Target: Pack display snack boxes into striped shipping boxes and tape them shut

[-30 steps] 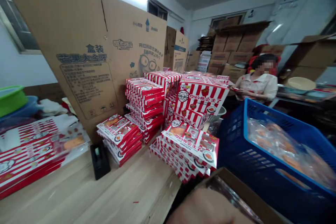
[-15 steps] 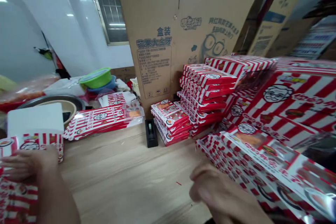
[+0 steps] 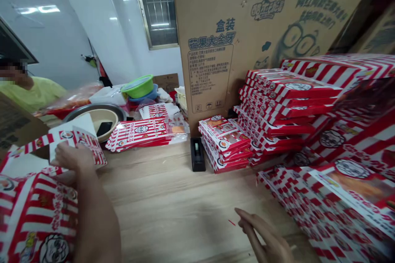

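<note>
At the left, my left hand (image 3: pixel 72 156) is closed with curled fingers on a red-and-white striped cardboard box (image 3: pixel 92 137) with white inner sides. Its fingertips are partly hidden against the white cardboard. Below that wrist lies another striped box (image 3: pixel 37 213), printed with a cartoon face. Over the wooden table, my right hand (image 3: pixel 267 236) holds nothing; its fingers stretch forward, slightly apart. A thin red strip (image 3: pixel 232 222) lies just ahead of the fingertips. To its right rises a stack of striped boxes with clear windows (image 3: pixel 308 209).
A black tape dispenser (image 3: pixel 197 156) stands beside small stacked boxes (image 3: pixel 225 137). Flat striped packs (image 3: pixel 138 131) lie near a beige basin (image 3: pixel 108 120) and a green basin (image 3: pixel 138 86). A large brown carton (image 3: pixel 210 102) stands behind. A person in yellow (image 3: pixel 37 90) is at far left.
The view has swung left. My left hand has gone from lying flat on a striped box to curled fingers on cardboard. My right hand's fingers have stretched out.
</note>
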`<state>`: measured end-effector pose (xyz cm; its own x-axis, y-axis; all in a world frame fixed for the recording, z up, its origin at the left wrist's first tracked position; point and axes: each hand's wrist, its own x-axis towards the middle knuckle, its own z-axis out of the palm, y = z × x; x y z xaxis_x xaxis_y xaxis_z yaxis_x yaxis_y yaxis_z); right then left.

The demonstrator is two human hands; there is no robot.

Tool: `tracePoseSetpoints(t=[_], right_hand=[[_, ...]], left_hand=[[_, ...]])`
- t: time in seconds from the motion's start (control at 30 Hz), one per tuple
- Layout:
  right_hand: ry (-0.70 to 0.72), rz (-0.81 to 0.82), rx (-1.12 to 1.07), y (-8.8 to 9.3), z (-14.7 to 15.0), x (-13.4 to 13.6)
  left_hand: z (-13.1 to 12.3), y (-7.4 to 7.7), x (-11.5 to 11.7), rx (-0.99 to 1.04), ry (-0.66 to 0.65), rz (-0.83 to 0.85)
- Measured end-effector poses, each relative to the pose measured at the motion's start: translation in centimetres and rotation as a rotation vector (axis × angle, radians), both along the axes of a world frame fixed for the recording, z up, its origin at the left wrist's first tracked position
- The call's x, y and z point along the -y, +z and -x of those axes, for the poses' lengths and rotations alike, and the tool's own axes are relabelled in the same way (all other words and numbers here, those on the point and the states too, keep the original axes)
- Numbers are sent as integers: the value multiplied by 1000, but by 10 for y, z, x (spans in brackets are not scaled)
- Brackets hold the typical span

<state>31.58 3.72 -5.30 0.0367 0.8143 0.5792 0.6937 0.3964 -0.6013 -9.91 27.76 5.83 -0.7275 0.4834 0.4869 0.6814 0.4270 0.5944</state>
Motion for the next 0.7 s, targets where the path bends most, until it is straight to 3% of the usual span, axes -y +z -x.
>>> tracePoseSetpoints(t=[0.1, 0.17, 0.33, 0.4, 0.47, 0.57, 0.7], right_hand=[[53, -26, -4, 9, 17, -12], [83, 3, -23, 10, 28, -18], [114, 58, -50, -4, 42, -19], [114, 78, -43, -12, 41, -15], [94, 99, -31, -19, 39, -11], [38, 145, -10, -24, 33, -5], [-31, 190, 26, -17, 17, 7]], left_hand=[[-39, -4, 18, -46, -57, -97], [-70, -23, 35, -37, -148, -106], [-142, -109, 89, 15, -560, -23], [-164, -142, 111, 61, -669, -15], [-182, -167, 129, 115, -753, -14], [-203, -183, 148, 192, -887, 7], [-215, -187, 161, 274, -1037, 71]])
